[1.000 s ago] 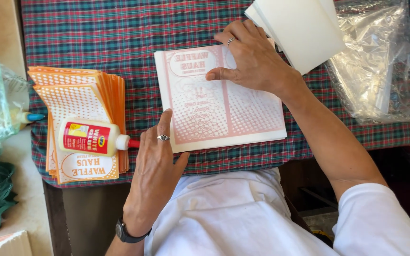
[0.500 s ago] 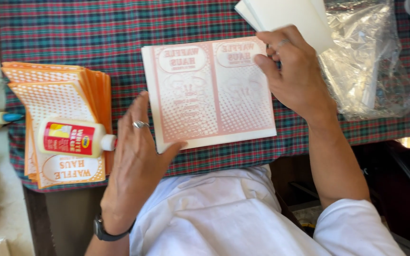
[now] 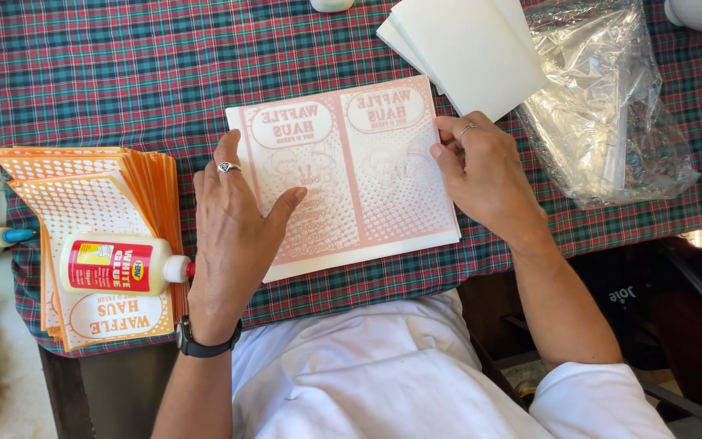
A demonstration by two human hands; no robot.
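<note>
A pale pink printed paper sheet (image 3: 367,175) lies flat on the plaid tablecloth (image 3: 123,73). My left hand (image 3: 233,228), with a ring and a black wristwatch, rests palm down on the sheet's left edge, fingers spread. My right hand (image 3: 485,175) presses on the sheet's right edge, fingers bent at the paper's border. Neither hand has lifted anything.
A stack of orange printed sheets (image 3: 95,211) sits at the left with a white glue bottle (image 3: 123,264) lying on it. Blank white cards (image 3: 469,49) lie at the top, a crumpled clear plastic bag (image 3: 611,114) at the right. The table's near edge is by my body.
My right hand slid from the sheet's top middle across to its right edge. My left hand moved up onto the sheet's left side. The sheet stays flat.
</note>
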